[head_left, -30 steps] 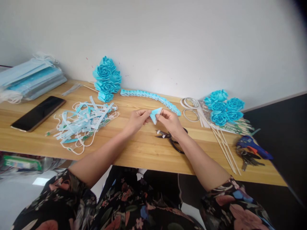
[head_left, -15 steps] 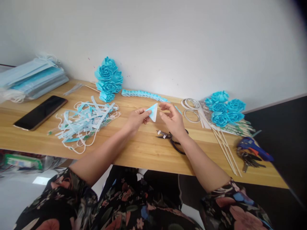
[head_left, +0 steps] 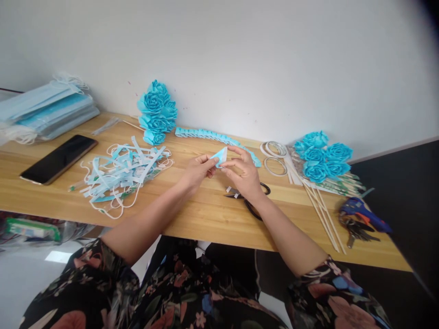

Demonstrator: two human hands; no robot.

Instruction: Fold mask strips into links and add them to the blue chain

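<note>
A small light blue folded piece (head_left: 220,156) is pinched between both hands just above the wooden table (head_left: 192,214). My left hand (head_left: 197,171) grips its left corner with thumb and fingers. My right hand (head_left: 243,173) pinches its right side, fingers curled over it. Black scissors (head_left: 249,197) lie on the table right under my right wrist. A row of folded blue pieces (head_left: 216,137) stretches along the table just beyond my hands.
A pile of cut mask strips and ear loops (head_left: 121,171) lies to the left, beside a dark phone (head_left: 58,158) and stacked face masks (head_left: 44,112). Blue roses (head_left: 156,112) lean on the wall; more roses (head_left: 322,157) on sticks, tape rolls (head_left: 273,157), a glue gun (head_left: 363,212) sit right.
The right hand let go of the blue piece half a second ago, then closed on it again. The piece turned and now sits lower between both hands.
</note>
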